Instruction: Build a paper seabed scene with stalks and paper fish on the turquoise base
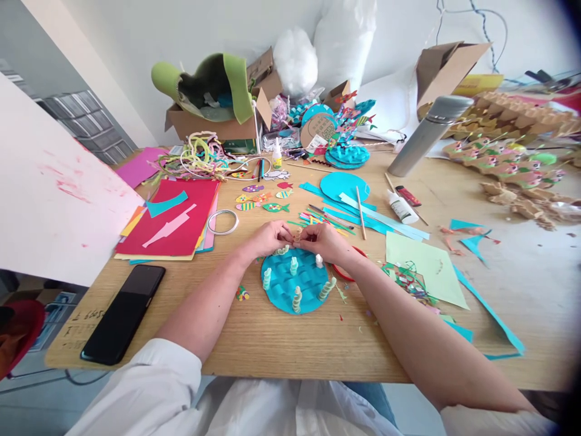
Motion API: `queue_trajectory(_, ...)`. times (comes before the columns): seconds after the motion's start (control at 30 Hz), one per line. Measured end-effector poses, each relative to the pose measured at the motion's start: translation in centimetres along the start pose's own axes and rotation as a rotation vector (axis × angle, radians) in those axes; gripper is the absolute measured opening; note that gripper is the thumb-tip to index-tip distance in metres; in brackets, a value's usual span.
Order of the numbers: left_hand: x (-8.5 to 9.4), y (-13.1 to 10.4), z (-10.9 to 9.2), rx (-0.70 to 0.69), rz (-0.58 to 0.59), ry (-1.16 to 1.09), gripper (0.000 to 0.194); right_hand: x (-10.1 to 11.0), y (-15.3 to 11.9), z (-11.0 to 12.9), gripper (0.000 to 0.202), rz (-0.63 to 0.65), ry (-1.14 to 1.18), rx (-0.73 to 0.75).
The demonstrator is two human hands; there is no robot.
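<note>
Both hands meet over the far edge of a round blue woven paper disc (281, 281). My left hand (273, 236) has its fingers pinched together, and so does my right hand (324, 238). Between the fingertips shows a small pale coiled piece (297, 235), partly hidden by them. Several pale green and white twisted pieces stand on the disc, among them a green coil (296, 299) near the front and a white one (319, 260) at the right. A red ring (345, 274) lies partly under my right forearm.
Paper fish (275, 208) and blue strips (381, 224) lie beyond my hands. A black phone (124, 312) and red paper (167, 221) are at left. Right of me are a glue bottle (402, 207), a steel flask (424, 136) and paper scraps (411, 281). Boxes (218, 130) stand behind.
</note>
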State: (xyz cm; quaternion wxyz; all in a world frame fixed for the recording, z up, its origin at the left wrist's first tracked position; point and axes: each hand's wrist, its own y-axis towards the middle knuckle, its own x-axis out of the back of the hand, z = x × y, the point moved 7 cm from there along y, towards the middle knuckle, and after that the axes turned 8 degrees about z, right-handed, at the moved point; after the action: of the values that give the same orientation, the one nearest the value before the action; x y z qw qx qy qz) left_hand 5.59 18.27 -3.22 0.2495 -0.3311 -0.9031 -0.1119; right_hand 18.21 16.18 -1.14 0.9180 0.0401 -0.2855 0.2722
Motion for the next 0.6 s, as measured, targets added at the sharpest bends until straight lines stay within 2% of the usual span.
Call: queue_trajectory(0.6,-0.09,0.16,0.25,-0.005,-0.01,-0.067,0.006,0.15,-0.12,0.56,0.021,-0.023,-0.021,0.052)
